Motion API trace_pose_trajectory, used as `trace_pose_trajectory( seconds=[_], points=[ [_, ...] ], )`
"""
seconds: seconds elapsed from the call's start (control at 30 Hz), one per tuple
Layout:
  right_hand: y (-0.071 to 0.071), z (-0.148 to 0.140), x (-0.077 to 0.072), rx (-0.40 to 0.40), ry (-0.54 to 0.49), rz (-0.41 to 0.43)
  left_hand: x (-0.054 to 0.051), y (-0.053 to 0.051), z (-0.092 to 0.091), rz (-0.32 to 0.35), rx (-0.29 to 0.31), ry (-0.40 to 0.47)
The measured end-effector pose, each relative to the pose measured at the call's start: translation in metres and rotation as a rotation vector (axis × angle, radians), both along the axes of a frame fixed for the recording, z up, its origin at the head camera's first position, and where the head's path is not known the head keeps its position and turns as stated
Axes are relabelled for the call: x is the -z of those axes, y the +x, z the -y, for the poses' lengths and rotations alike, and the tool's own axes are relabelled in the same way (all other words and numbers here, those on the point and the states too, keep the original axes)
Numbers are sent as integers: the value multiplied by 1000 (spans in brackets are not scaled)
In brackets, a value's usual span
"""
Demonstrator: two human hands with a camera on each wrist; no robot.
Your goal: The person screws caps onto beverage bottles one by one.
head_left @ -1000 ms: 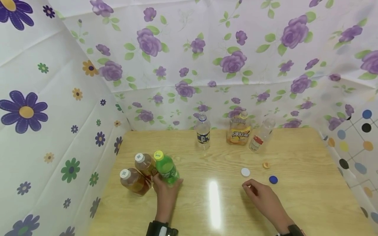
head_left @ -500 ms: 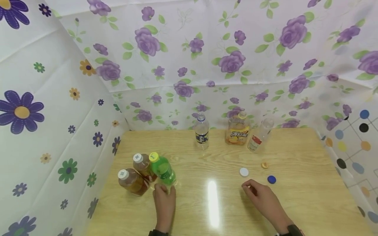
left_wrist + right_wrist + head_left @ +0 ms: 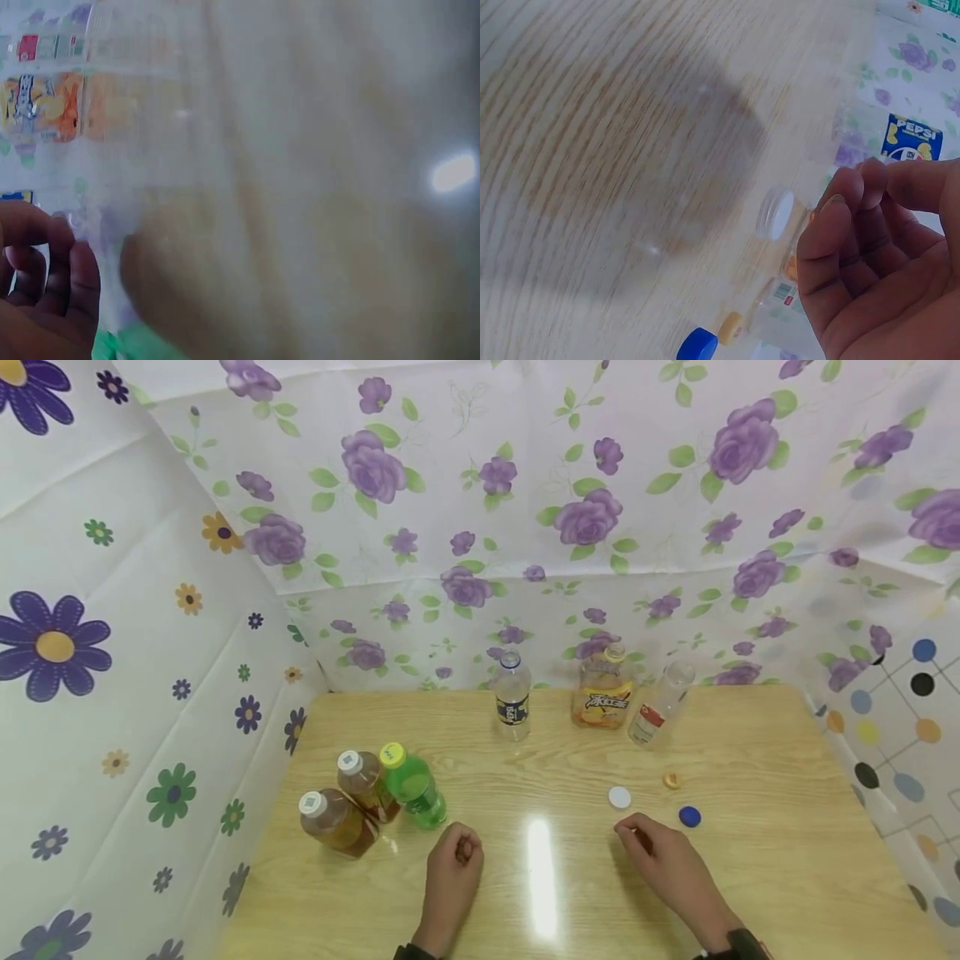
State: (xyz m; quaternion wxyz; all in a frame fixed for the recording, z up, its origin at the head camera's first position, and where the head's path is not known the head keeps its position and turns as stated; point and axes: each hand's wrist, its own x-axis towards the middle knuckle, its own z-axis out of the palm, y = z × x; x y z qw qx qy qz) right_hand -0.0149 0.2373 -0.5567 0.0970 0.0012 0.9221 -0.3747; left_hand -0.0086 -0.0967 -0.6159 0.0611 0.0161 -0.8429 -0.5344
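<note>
My left hand (image 3: pixel 453 867) is just right of a green bottle (image 3: pixel 416 792) with a yellow cap, apart from it. Its fingers curl loosely with nothing in them, as the left wrist view also shows. Two capped bottles of brown drink, a nearer one (image 3: pixel 339 823) and a farther one (image 3: pixel 370 785), stand left of the green bottle. On the right, my right hand (image 3: pixel 667 860) rests with relaxed, bent fingers and holds nothing. Beyond it lie a white cap (image 3: pixel 619 797), an orange cap (image 3: pixel 672 781) and a blue cap (image 3: pixel 690 816).
Along the back of the wooden table (image 3: pixel 517 877) stand three uncapped bottles: a Pepsi bottle (image 3: pixel 513 700), a squarish bottle with an orange label (image 3: pixel 602 697) and a clear bottle with a red label (image 3: pixel 660 706). Flowered cloth (image 3: pixel 450 527) hangs behind and at the sides.
My left hand has let go of the green bottle, drawn back toward me and shifted right. The green bottle stands slightly farther left, by the brown drinks. My right hand stays almost still.
</note>
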Motion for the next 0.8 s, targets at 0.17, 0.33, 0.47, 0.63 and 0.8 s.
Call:
trace_pose_trajectory(
  seconds=[0.17, 0.33, 0.47, 0.63, 0.8],
  points=[
    [-3, -3, 3, 13, 23, -20, -9, -15, -6, -36, 74, -46],
    [-6, -9, 4, 18, 43, -45, -24, -34, -13, -95, 105, -37],
    [-8, -15, 5, 26, 61, -96, -35, -45, -19, -85, 84, 26],
    [-11, -23, 6, 37, 67, -118, -45, -60, -26, -67, 69, 54],
    [-13, -30, 8, 41, 67, -95, -53, -78, -30, -63, 52, 68]
  ],
)
